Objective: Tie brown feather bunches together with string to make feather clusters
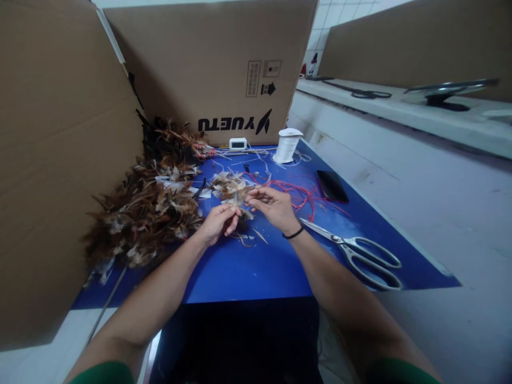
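My left hand [222,220] is closed in a pinch over the blue table, its thumb and forefinger on the lower end of a pale feather [241,198]. Close to it on the right, my right hand [274,207] has its fingers curled and pinched at the feather's upper side; the exact grip is blurred. Just behind both hands lies a small heap of loose brown and cream feathers [226,185]. To the left spreads a large pile of brown feather bunches [152,208]. Red strings [294,188] lie behind my right wrist.
Large metal scissors [356,253] lie right of my right forearm. A black phone [332,185], a white spool [288,145] and a small white digital display [238,143] stand farther back. Cardboard panels [208,58] wall the back and left; a white ledge [400,112] runs along the right.
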The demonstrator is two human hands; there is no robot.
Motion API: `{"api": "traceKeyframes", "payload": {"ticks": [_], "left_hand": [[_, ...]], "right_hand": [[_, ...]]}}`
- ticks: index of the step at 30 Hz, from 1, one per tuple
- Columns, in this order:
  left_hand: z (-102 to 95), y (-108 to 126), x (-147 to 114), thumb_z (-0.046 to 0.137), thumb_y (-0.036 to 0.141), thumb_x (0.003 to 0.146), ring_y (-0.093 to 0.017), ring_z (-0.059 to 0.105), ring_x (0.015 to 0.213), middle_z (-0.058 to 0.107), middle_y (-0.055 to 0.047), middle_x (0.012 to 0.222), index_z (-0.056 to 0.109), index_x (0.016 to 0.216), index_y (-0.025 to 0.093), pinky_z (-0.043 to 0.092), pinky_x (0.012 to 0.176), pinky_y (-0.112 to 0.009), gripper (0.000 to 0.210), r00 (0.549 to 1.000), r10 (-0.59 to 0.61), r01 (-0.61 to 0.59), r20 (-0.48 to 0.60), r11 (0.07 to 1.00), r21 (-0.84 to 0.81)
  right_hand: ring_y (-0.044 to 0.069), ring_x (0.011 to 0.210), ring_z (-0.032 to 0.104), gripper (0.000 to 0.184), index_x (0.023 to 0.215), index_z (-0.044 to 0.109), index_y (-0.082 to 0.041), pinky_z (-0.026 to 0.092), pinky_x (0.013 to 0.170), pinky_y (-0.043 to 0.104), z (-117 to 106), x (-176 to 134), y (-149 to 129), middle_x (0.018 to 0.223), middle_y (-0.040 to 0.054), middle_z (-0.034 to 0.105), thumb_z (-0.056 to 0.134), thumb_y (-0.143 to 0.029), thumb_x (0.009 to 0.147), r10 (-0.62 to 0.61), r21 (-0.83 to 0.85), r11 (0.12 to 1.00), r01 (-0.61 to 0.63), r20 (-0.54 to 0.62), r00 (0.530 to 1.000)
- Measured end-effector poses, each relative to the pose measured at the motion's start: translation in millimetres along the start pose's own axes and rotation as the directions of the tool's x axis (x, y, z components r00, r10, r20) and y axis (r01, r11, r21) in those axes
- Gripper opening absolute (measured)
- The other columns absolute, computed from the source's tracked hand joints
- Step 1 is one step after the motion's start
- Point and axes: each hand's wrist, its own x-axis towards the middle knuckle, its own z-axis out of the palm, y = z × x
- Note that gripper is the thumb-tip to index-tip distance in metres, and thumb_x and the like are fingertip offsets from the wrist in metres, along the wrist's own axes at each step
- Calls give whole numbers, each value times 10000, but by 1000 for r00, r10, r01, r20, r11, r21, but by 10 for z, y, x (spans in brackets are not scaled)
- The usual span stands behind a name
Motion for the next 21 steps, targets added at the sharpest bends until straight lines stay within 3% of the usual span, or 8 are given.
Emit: {"api": "traceKeyframes", "payload": {"ticks": [7, 21], "left_hand": [[18, 2, -23, 552, 372, 807, -47, 393, 329, 490, 42, 480, 551, 789, 125, 266, 308, -159, 248, 1000, -13, 12, 26, 1000, 25], [-4, -15, -25, 553, 397, 806, -44, 397, 335, 498, 43, 501, 548, 799, 126, 273, 315, -162, 271, 1000, -3, 1, 27, 999, 50]], "right_hand": [[117, 663, 623, 233, 866, 643, -178, 542, 651, 271, -7, -17, -19, 797, 17, 669, 704, -312, 686, -14, -81, 997, 19, 66, 998], [106, 625, 609, 251, 857, 597, -176, 544, 617, 271, 2, -5, -16, 786, 9, 637, 702, -323, 682, 28, -46, 999, -24, 80, 996]]}}
